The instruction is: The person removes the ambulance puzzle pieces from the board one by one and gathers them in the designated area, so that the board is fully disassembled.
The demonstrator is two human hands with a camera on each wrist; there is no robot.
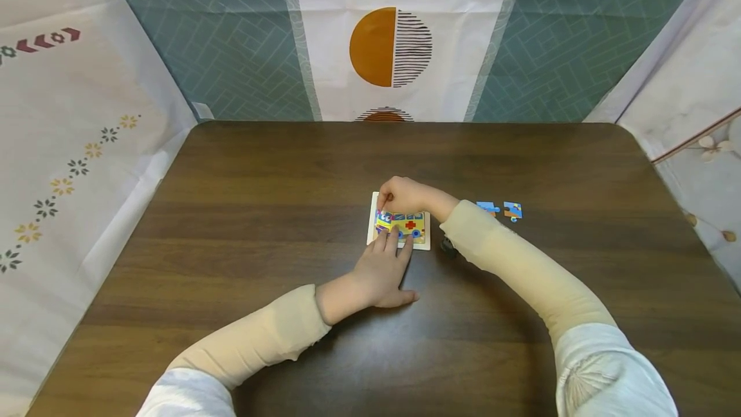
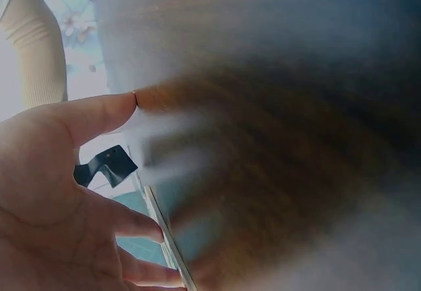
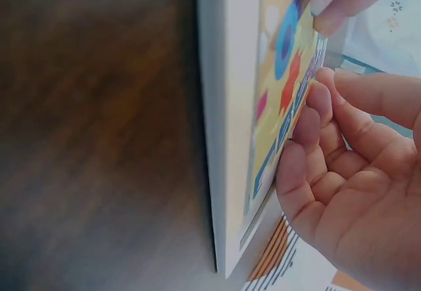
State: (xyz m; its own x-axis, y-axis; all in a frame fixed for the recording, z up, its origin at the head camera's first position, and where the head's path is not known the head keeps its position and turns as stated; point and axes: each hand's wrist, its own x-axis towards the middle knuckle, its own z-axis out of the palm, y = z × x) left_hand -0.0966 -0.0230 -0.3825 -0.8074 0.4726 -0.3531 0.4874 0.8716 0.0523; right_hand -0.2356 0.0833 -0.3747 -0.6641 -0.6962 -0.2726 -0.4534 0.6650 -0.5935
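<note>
A small jigsaw puzzle (image 1: 412, 224) in a white-edged tray (image 1: 427, 244) lies on the table, its picture a yellow vehicle with a red cross. My left hand (image 1: 382, 272) rests with spread, straight fingers over the tray's near edge, fingertips on the picture and thumb out to the right. From above, my right hand (image 1: 403, 194) reaches to the tray's far left corner. Its thumb and index finger pinch a puzzle piece there, mostly hidden by the fingers. In the right wrist view, the right hand's other fingers (image 3: 304, 130) curl against the picture side.
Two loose blue-and-orange puzzle pieces lie right of the tray: one piece (image 1: 512, 210) in full view, another piece (image 1: 487, 206) partly behind the right sleeve (image 1: 492, 237). A black bracket (image 2: 113, 166) shows near that wrist. Patterned cloths (image 1: 243, 37) hang behind the brown table (image 1: 260, 179).
</note>
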